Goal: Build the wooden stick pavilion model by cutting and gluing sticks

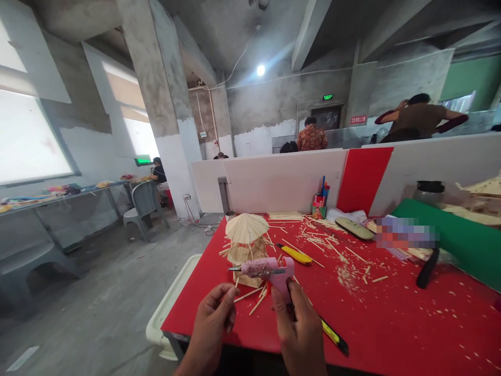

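My right hand (299,321) is wrapped round the handle of a pink glue gun (260,267), whose metal nozzle points left. Just below the nozzle, my left hand (215,316) pinches a short thin wooden stick (237,282), held roughly upright. Behind the gun stands a small pavilion model made of sticks, with a round pointed roof (246,228); the gun hides part of its lower body. Loose sticks (258,304) lie on the red tabletop (211,305) near the model's base.
A yellow cutter (296,254) lies right of the model, another (332,334) near the front edge. Stick scraps (346,271), a pen holder (319,209), a green case (354,228) and a green board (454,243) are further right. A white partition (270,183) stands behind; people are beyond.
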Available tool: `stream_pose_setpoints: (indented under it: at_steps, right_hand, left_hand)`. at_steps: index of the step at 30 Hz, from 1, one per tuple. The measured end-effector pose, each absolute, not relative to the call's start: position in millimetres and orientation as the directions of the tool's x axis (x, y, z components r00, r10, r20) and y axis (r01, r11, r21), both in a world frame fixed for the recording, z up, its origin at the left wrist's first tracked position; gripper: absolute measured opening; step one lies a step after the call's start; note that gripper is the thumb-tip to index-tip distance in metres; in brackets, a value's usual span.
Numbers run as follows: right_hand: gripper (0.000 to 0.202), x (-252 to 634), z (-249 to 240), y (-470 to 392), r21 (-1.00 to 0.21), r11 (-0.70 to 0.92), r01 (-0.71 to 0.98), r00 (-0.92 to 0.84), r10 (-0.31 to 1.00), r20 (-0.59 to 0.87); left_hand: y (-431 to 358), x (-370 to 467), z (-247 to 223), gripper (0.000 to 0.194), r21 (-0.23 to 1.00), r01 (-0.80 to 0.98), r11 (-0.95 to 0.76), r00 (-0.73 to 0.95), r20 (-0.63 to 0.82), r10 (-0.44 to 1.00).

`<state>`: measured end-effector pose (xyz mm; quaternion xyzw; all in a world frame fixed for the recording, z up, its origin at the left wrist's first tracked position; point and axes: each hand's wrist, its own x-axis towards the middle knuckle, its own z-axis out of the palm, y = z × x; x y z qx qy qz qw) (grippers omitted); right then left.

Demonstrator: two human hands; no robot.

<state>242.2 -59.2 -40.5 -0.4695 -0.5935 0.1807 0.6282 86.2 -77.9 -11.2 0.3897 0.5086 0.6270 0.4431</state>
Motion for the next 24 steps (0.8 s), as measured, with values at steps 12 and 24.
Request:
stream_pose_setpoints:
  at_steps: [12, 24]
  right_hand:
    - [0.048, 212.6, -43.0, -51.3, -0.757, 0.418, 0.502, 0.408, 0.657, 0.634]
    - [0.046, 206.4, 2.8, -47.4, -0.478, 0.340, 0.810, 0.221, 0.578, 0.786]
  left_hand:
    - [-55.3, 55.2, -13.8, 0.045, 0.951, -0.290, -0.107, -0.344, 0.000, 0.939]
    - [-50.1, 43.5, -8.7, 0.044, 0.904, -0.411, -0.115, -0.322, -0.026, 0.946]
